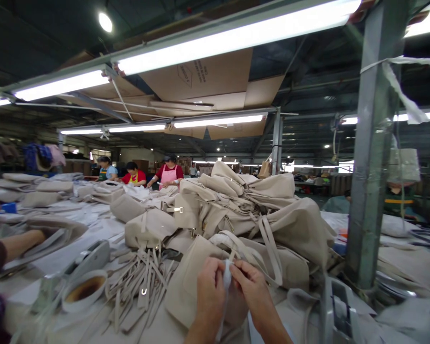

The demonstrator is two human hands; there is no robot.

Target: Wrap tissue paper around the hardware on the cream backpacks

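In front of me lies a beige handbag with a handle that looks partly wrapped in thin white material. My left hand is closed on a pale white wrapping strip at the handle's near end, and the strip's tail hangs down past the wrist. My right hand pinches at the same spot from the other side, its fingertips touching the strip. Exactly what lies between the fingertips is partly hidden. To the left of the bag is a loose heap of beige straps, some with metal buckles.
Many beige bags are piled behind my hands. A bowl of brown liquid and a grey tape dispenser stand at left; a similar device is at right. A metal post rises at right. A co-worker's arm reaches in from the left.
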